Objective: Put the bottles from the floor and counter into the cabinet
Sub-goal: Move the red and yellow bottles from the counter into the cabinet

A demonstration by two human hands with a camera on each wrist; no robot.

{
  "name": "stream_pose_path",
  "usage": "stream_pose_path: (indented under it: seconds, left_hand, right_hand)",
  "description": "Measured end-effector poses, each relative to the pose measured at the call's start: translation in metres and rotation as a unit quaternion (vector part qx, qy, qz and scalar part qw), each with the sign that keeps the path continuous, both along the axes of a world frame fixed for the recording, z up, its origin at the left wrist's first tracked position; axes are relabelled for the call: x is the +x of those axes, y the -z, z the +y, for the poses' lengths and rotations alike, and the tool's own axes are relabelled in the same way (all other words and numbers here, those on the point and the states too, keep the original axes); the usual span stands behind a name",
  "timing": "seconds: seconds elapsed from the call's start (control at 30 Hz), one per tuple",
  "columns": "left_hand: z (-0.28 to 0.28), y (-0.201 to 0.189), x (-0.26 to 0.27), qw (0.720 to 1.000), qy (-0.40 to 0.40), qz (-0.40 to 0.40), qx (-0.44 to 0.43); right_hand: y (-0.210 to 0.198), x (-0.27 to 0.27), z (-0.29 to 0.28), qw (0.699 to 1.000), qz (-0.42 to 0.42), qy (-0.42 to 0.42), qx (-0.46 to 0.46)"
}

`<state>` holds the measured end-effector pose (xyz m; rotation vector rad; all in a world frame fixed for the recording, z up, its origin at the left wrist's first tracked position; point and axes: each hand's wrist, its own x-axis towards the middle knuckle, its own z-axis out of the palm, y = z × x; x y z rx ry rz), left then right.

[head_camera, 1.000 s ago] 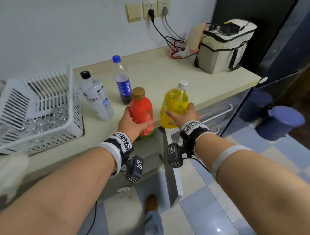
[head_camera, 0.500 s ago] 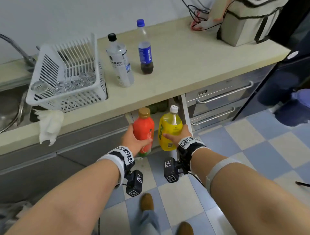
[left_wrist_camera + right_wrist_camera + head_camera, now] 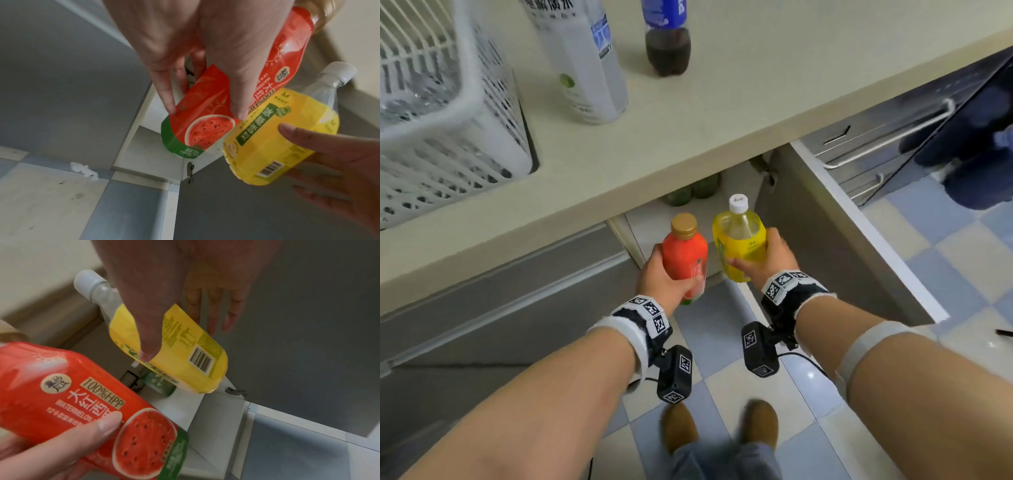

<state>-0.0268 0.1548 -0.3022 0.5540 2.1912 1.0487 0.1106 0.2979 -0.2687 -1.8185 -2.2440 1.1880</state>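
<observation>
**A:** Red watermelon bottle [image 3: 686, 260] sits in the left hand [image 3: 659, 279], fingers [image 3: 164, 91] curled round its label, thumb across the front. Yellow bottle [image 3: 741, 251] in the right hand [image 3: 770, 263], fingers [image 3: 213, 313] wrapped round the far side.

**B:** where exactly tho?

**A:** Both upright, side by side, right at the mouth of the open cabinet [image 3: 664, 219] under the desk [image 3: 722, 113], door [image 3: 842, 240] swung out on the right. Two green bottles [image 3: 690, 192] stand at the back inside.

**B:** anything up top?

**A:** Yep, a clear water bottle [image 3: 585, 65] and a cola bottle [image 3: 668, 37] beside a white basket [image 3: 452, 113].
</observation>
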Motion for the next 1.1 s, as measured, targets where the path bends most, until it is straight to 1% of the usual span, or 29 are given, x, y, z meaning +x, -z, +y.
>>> stream_pose_path:
  seconds: [0.1,0.2,0.27,0.33,0.47,0.57,0.67,0.8,0.87,0.93,1.0,1.1]
  left_hand:
    - [0.028,0.044,-0.02,1.0,-0.014,0.006,0.009]
    - [0.061,0.09,-0.04,0.999,-0.03,0.009,0.041]
    - [0.078,0.099,-0.05,0.998,-0.04,0.013,0.055]
    - [0.097,0.12,-0.065,0.996,-0.045,0.032,0.066]
    - [0.125,0.156,-0.087,0.994,-0.059,0.056,0.072]
    - [0.139,0.169,-0.093,0.992,-0.056,0.059,0.099]
    - [0.151,0.176,-0.098,0.99,-0.035,0.068,0.121]
    - [0.162,0.181,-0.104,0.989,-0.032,0.06,0.133]
    - [0.162,0.181,-0.104,0.992,-0.029,0.054,0.114]
    - [0.156,0.176,-0.1,0.996,-0.021,0.047,0.074]
    - [0.143,0.161,-0.091,0.999,-0.016,0.041,0.016]
    - [0.111,0.117,-0.073,0.998,0.018,0.038,-0.05]
  right_hand:
    - [0.043,-0.024,0.023,0.999,0.035,0.03,-0.027]
    - [0.091,-0.054,0.05,0.997,0.067,0.028,-0.024]
    - [0.106,-0.066,0.062,0.996,0.088,0.025,-0.01]
    - [0.128,-0.083,0.078,0.994,0.111,0.017,0.003]
    - [0.156,-0.109,0.106,0.994,0.104,0.025,-0.019]
    - [0.174,-0.121,0.115,0.995,0.093,0.011,-0.021]
    - [0.194,-0.126,0.123,0.995,0.101,0.023,-0.015]
    - [0.194,-0.123,0.134,0.999,0.049,-0.003,-0.007]
    - [0.187,-0.121,0.134,0.999,0.016,-0.026,-0.019]
    - [0.182,-0.117,0.128,0.999,-0.008,-0.022,-0.036]
    - [0.166,-0.11,0.114,0.999,-0.01,-0.007,-0.04]
    - [0.119,-0.097,0.087,0.998,-0.024,-0.026,-0.044]
